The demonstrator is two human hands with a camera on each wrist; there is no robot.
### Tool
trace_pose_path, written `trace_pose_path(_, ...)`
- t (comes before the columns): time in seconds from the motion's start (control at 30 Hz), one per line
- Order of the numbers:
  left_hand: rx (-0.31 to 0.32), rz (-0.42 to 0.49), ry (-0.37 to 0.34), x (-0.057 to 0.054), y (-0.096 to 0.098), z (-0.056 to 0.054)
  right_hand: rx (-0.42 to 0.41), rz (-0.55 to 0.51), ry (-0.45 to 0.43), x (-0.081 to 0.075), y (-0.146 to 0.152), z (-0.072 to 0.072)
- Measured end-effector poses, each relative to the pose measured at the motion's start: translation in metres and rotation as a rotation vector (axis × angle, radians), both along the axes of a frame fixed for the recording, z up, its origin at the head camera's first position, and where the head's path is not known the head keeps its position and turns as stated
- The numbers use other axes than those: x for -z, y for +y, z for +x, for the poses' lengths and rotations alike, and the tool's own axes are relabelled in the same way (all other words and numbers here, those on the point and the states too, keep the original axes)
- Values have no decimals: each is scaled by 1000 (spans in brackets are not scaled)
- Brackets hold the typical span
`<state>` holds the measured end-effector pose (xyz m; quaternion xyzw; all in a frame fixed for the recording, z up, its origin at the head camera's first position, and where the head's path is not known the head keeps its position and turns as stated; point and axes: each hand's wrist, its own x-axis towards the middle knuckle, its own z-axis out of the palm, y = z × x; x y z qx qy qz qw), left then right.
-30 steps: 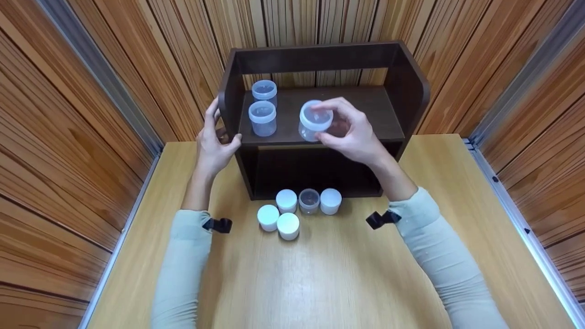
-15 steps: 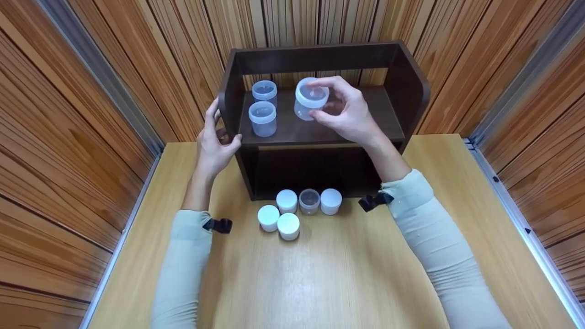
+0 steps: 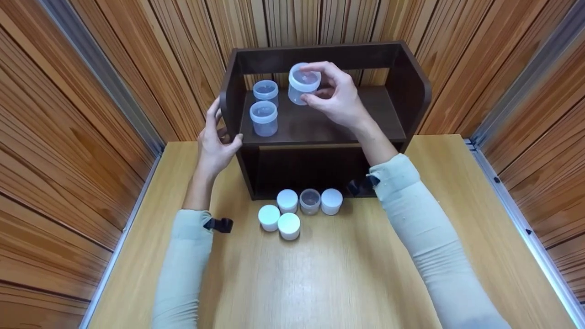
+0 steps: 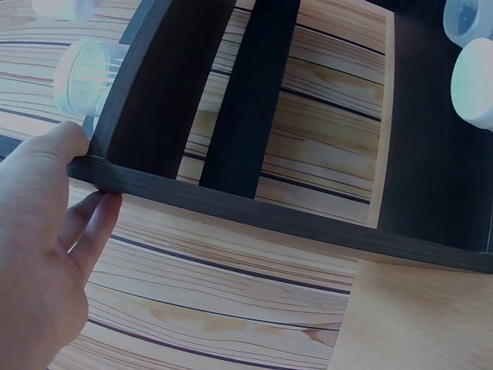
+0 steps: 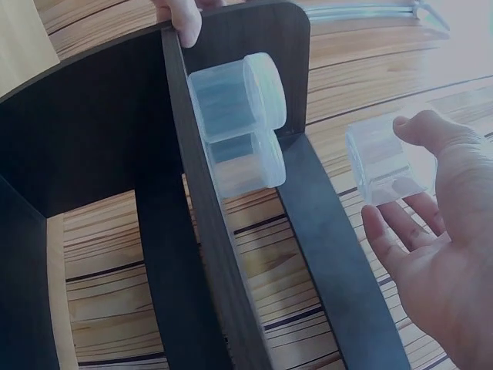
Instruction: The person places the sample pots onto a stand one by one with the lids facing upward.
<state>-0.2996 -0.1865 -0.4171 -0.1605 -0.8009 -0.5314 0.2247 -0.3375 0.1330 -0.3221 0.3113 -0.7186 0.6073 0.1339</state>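
Left of frame: wood-panelled wall (image 3: 77, 137) is running alongside the tabletop (image 3: 329, 283). Left of centre, left hand (image 3: 215, 144) is gripping the left side panel (image 3: 231, 91) of the dark shelf unit (image 3: 315, 131), thumb pressing at the front edge, other fingers partly disappearing behind the panel. Left wrist view is cutting this hand off at its left edge. Black mount (image 3: 219, 225) is sticking out beside the left sleeve (image 3: 183, 265).

Upper left of centre, two clear jars are standing on the upper board (image 3: 386, 109): rear jar (image 3: 266, 91) is sitting partly hidden behind front jar (image 3: 264, 119). Lower centre, on the tabletop, left white jar (image 3: 269, 217), back white jar (image 3: 287, 200) and near white jar (image 3: 289, 225) are clustering; touching or not, can't tell. Next, see-through jar (image 3: 310, 202) is looking dark, lid hard to make out; then far-right white jar (image 3: 332, 201). Lower compartment (image 3: 311, 167) is reading almost black.

Upper centre, held jar (image 3: 298, 92) is hovering over the upper board, right of the two jars. Right hand (image 3: 339, 96) is pinching it between thumb and fingers, covering part of the rim; glare is washing it out in right wrist view. Second mount (image 3: 363, 186) is blending into the dark compartment.
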Motion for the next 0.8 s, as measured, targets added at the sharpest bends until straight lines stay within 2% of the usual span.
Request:
trace_pose_path(0.5,-6,-5,6,0,-2,-1,56,69,-37,9,-6,-28)
trace_pose_path(0.8,-19,-14,-9,-1,0,1,86,59,-136,23,-6,-43)
